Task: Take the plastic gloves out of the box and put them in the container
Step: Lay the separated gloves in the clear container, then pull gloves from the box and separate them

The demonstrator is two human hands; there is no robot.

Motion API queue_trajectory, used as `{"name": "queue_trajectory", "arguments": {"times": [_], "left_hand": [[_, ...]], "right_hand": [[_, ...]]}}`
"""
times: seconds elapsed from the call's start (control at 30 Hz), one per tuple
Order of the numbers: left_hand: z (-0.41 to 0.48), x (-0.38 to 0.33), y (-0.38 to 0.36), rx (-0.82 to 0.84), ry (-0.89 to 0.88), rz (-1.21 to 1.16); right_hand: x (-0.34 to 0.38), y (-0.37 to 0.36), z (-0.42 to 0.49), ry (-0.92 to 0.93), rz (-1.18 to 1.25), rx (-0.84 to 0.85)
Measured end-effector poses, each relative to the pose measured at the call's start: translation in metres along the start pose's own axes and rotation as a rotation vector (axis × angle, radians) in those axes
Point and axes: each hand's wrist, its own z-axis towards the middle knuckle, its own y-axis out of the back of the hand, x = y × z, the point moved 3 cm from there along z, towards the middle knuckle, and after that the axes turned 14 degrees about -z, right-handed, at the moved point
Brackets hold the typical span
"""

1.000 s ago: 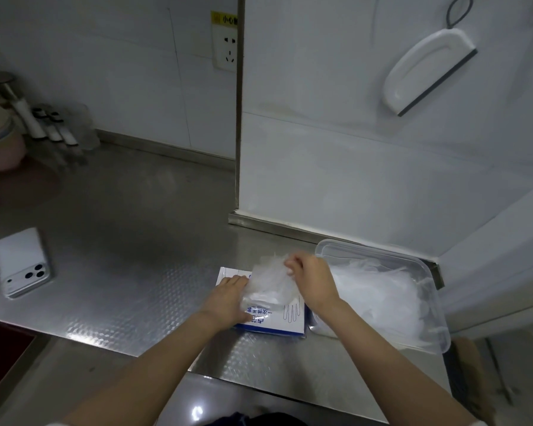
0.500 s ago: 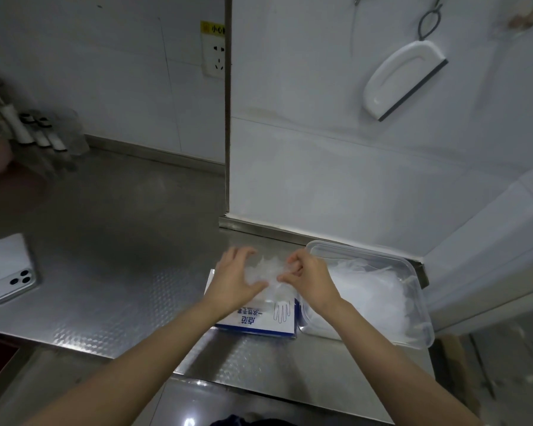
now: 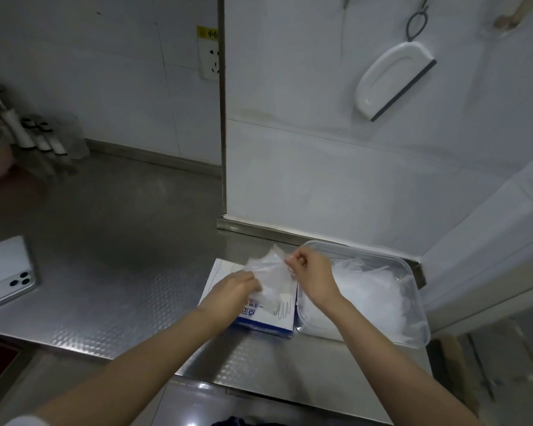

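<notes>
Plastic gloves are standing up as one thin, see-through clump over the box in the lower middle of the frame; the fingertips of the right hand are pinching the clump's top edge, thumb against forefinger, probably so that the film is peeling free in one pull; the fingers of the left hand are bending down at the clump's base, likely steadying the box against that pull, though I cannot tell whether they are nipping the film or only pressing on it; the box is lying flat on the steel counter, touching the clear container just to its right, seemingly so that the carry is short; a pile of gloves is lying inside that container, so the job is looking partly done. Counting: two hands, one box, one container, one clump in the air and one pile, the single gloves being too filmy to number; one phone is lying at the left edge and one squeegee is hanging at the upper right.
</notes>
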Motion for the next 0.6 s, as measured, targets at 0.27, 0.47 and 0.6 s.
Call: {"name": "queue_trajectory", "arguments": {"times": [0.27, 0.47, 0.6], "left_hand": [[-0.008, 0.002, -0.014, 0.274, 0.217, 0.253], [-0.001, 0.005, -0.016, 0.427, 0.356, 0.173], [0.012, 0.0, 0.003, 0.515, 0.456, 0.023]], "right_hand": [[0.006, 0.018, 0.004, 0.03, -0.026, -0.01], [0.02, 0.072, 0.014, 0.044, 0.023, -0.303], [0.022, 0.107, 0.019, 0.123, -0.053, -0.34]]}}
